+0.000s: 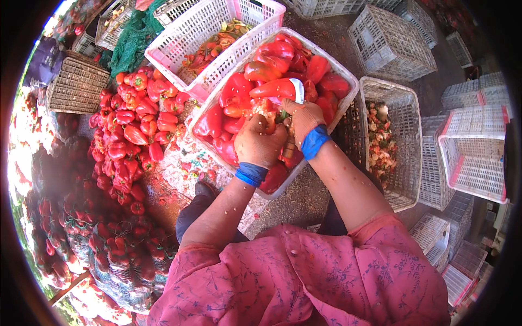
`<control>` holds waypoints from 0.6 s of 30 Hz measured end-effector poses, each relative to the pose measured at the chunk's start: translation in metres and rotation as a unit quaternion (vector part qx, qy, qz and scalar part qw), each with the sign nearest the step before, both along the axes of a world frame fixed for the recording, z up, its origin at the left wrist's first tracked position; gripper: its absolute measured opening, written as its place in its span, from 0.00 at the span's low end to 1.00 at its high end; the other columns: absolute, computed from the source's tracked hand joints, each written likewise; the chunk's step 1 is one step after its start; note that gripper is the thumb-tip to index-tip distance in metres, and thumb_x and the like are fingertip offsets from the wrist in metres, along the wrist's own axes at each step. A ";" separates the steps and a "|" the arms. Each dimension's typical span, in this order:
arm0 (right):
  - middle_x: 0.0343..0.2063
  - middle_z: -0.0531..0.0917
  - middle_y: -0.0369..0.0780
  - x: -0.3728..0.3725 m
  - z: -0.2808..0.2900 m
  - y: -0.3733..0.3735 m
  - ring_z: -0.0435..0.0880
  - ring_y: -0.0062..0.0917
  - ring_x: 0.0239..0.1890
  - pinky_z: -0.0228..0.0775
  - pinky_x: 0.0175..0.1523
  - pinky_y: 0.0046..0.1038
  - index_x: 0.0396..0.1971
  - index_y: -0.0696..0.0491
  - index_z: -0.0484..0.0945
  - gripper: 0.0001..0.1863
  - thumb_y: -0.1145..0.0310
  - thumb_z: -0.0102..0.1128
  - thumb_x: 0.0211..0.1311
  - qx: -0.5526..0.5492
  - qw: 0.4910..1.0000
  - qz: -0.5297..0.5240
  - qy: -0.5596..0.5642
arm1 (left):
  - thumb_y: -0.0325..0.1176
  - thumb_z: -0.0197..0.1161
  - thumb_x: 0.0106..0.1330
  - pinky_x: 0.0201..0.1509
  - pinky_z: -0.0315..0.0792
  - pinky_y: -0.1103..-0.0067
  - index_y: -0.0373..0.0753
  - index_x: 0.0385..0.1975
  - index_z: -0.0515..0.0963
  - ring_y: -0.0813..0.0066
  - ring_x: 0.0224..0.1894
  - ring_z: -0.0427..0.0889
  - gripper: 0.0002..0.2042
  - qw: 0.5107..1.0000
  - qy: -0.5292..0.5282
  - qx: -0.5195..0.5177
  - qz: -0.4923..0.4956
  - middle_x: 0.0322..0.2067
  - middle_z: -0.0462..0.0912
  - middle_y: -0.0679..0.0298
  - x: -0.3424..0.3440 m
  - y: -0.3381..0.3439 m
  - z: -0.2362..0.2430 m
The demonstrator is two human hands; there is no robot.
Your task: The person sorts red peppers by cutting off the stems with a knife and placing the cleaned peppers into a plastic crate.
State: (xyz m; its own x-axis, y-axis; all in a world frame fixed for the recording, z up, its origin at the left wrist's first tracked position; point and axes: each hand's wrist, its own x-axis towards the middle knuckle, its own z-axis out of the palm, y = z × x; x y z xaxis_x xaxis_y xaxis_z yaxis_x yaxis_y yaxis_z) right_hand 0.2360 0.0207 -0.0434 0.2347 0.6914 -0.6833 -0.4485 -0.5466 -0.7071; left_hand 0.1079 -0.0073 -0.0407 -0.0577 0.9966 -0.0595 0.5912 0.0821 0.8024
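Note:
Both my hands are over a white crate (pixel 333 126) heaped with red peppers. My left hand (pixel 262 142), in an orange-tan glove with a blue wrist band, is closed around an opened red pepper (pixel 260 115) with pale, seedy flesh showing. Close beside it, my right hand (pixel 305 118) is gloved and banded likewise. Its fingers curl inward by a bit of green; what they grip is hidden. A white curved strip (pixel 297 91) shows just beyond the right hand, against a long red pepper (pixel 272 88). Pale seeds dot my forearms.
Beyond stands a white crate (pixel 187 81) with pepper scraps. At right, another crate (pixel 418 146) holds pepper cores and seeds (pixel 381 142). Left lies a heap of red peppers (pixel 133 125); nearer are full net bags (pixel 128 266). Stacked crates (pixel 391 41) stand far right.

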 end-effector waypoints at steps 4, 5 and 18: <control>0.17 0.75 0.38 -0.011 -0.025 0.010 0.71 0.27 0.13 0.64 0.18 0.34 0.28 0.58 0.82 0.15 0.60 0.65 0.63 -0.019 0.997 0.051 -0.051 | 0.47 0.72 0.53 0.37 0.78 0.69 0.39 0.31 0.84 0.58 0.32 0.88 0.17 0.996 0.064 -0.056 0.002 0.27 0.86 0.52 -0.010 0.008 -0.021; 0.16 0.76 0.38 -0.013 -0.028 0.011 0.71 0.27 0.13 0.63 0.18 0.34 0.27 0.58 0.81 0.15 0.60 0.65 0.63 -0.029 0.997 0.047 -0.054 | 0.47 0.72 0.53 0.37 0.79 0.68 0.39 0.31 0.84 0.58 0.32 0.88 0.17 0.996 0.068 -0.061 -0.009 0.27 0.86 0.52 -0.011 0.009 -0.021; 0.19 0.77 0.35 0.010 -0.023 0.039 0.73 0.23 0.16 0.65 0.20 0.28 0.28 0.52 0.79 0.16 0.55 0.63 0.68 0.059 0.998 -0.030 -0.003 | 0.28 0.72 0.59 0.28 0.63 0.85 0.40 0.20 0.69 0.90 0.26 0.66 0.15 0.951 -0.300 -0.072 0.016 0.20 0.67 0.77 -0.044 0.007 0.001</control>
State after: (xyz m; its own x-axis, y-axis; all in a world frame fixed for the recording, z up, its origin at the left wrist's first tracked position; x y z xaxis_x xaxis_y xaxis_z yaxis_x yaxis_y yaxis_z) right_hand 0.2457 0.0602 -0.0659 0.2830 0.7515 -0.5960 -0.4733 -0.4310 -0.7682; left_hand 0.0636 -0.0006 -0.0394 0.0000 0.9738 -0.2272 0.0268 0.2272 0.9735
